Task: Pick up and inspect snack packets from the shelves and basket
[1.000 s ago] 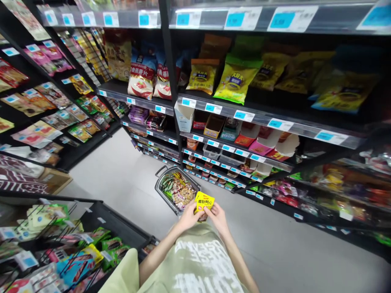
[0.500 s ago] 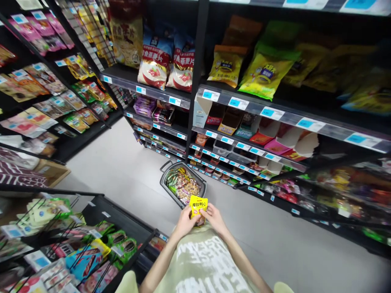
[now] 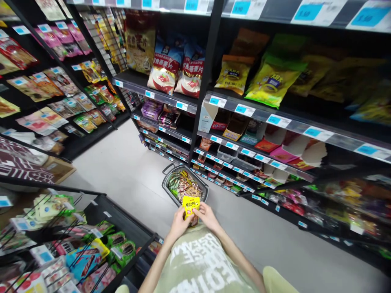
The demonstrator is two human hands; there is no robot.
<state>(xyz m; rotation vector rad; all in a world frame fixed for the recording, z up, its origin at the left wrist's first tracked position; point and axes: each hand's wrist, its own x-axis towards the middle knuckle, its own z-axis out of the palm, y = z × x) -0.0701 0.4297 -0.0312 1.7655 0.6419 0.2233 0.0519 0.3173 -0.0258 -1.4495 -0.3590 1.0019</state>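
Observation:
Between my two hands is a small yellow snack packet with dark printed characters, held upright in front of my shirt. My left hand is closed on its left edge, thumb across the front. The fingers of my right hand pinch its right side. Just beyond the packet, a dark shopping basket filled with many packaged snacks stands on the floor. The lower part of the packet is partly covered by my fingers.
Tall black shelves with bagged and boxed food rise ahead and to the right. A rack of hanging snack packets stands at the left. A lower display bin is close by on my left. Grey floor runs between them.
The packet and both hands have shifted slightly left in view, and the shelves appear a little lower as my head moved. Both hands keep their hold on the packet.

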